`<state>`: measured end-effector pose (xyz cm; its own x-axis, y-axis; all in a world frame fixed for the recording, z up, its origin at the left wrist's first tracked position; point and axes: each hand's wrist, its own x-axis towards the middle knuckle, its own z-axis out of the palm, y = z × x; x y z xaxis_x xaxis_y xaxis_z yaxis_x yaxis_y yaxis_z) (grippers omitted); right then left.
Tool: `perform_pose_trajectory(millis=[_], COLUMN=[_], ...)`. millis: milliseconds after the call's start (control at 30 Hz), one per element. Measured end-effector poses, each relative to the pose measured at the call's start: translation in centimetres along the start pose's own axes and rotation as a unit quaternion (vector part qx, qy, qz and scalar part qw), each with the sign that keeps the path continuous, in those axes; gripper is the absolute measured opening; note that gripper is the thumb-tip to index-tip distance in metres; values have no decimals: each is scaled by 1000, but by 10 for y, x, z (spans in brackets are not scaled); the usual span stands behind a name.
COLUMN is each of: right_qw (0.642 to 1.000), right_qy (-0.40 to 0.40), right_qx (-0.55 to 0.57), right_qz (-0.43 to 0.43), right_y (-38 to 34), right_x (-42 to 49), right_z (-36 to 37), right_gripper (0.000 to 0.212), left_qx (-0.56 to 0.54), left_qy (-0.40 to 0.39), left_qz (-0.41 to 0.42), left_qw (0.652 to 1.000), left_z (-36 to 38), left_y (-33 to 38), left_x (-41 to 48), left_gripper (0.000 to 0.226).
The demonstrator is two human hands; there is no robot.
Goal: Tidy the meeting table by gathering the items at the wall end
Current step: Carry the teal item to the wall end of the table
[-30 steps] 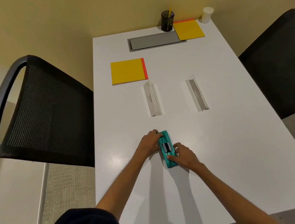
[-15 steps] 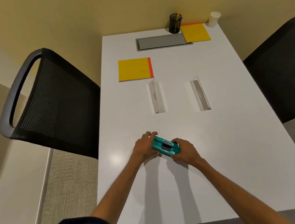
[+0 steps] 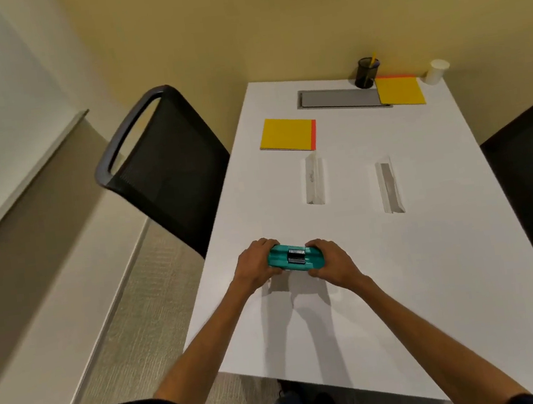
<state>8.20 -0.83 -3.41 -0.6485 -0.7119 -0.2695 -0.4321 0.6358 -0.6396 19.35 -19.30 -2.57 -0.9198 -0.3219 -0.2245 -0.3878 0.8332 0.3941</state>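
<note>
One item between left grip, right

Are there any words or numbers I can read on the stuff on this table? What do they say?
No text here is clear enough to quote.
left white folded card: a small dark scribble on its face, too blurred to read.
right white folded card: no writing shows.
near yellow pad and far yellow pad: plain, no words.
teal gadget: no label shows.
</note>
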Motion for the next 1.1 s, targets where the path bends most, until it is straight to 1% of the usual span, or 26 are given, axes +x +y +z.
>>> perform_pose_trajectory(millis=[233,400,633,833,1100], right_qw=[995,989,980,969,954], right_qy=[-45,-76,-103,-139,-145], right_qx=[-2,-15,-31,-39,-87], right_qz=[-84,-125,-167,-201,-247], right_y=[-43,-79,-141,-214,-345], right_x=[-22,-34,-34,-23,4], right_z=[20,45,83,129,220], right_gripper=[62,63,64,64,67], left_qx=[-36,-39,-64,-63,-71], left_qy=[91,119,157,182,219], left_qz=[-81,-130,-170,-202,-250], left_qw=[992,984,971,960,941], left_z=[-3,-9,-26,-48,-97], left_y=[-19,-42,-88,-154,-277], left_x=[-86,-135,-185,-232,-297], left_gripper=[62,64,61,65,70])
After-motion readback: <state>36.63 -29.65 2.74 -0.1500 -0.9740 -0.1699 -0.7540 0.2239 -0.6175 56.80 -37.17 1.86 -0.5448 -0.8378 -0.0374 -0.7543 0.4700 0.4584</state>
